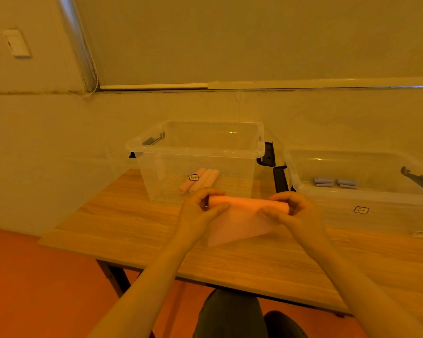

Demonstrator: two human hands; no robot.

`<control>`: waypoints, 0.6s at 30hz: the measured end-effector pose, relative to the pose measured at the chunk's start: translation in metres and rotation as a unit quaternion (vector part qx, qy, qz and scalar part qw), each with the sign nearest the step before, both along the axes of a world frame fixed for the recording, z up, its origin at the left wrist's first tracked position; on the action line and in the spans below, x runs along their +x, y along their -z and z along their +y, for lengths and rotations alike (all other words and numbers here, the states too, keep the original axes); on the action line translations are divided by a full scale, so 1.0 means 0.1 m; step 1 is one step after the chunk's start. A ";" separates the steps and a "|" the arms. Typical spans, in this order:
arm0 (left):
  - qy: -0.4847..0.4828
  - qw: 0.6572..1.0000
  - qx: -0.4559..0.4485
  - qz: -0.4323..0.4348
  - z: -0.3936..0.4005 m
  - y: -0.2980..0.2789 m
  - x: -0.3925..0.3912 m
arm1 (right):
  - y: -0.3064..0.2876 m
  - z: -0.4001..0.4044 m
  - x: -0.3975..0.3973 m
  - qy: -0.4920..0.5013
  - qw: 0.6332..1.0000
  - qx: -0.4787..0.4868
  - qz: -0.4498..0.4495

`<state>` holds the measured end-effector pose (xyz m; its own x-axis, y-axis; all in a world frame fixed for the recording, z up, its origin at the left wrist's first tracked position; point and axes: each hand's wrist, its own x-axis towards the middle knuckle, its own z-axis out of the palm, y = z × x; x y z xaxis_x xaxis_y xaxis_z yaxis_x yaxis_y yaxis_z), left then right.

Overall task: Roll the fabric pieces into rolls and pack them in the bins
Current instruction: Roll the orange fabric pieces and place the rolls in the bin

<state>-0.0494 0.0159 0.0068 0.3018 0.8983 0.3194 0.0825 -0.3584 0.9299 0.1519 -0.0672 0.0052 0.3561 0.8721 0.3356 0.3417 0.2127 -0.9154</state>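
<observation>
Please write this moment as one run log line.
both hands rolling pink fabric piece | left clear plastic bin: three pink rolls

view: single head-worn wide-angle camera | faces: forward and down across the light wood-grain table [137, 223] toward the pale wall | range: close, forearms entering from the bottom edge, two clear plastic bins [195, 152] just beyond | shared views: only one

The counter [122, 223] is matt wood-grain laminate. Both bins, the left bin [195, 152] and the right bin [366, 198], are clear glossy plastic with paper labels. The pink fabric piece [239, 223] looks soft, thin, matt cloth, like the blue rolls [335, 182]
</observation>
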 end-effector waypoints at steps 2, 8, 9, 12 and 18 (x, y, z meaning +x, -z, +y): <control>-0.008 1.000 -0.004 0.001 0.02 0.00 0.00 | 0.02 0.01 0.01 -0.003 1.000 -0.008 -0.004; 0.003 1.000 -0.004 -0.004 0.02 0.01 -0.02 | 0.02 0.04 0.04 -0.013 1.000 -0.012 0.004; 0.012 1.000 -0.008 -0.004 0.02 0.00 -0.03 | 0.02 0.04 0.04 -0.013 1.000 -0.010 0.006; 0.015 1.000 -0.019 -0.011 0.01 0.00 -0.04 | 0.04 0.02 0.04 -0.017 1.000 -0.009 0.008; -0.007 1.000 -0.020 -0.017 0.00 0.00 -0.02 | 0.06 0.02 0.02 0.003 1.000 -0.005 0.008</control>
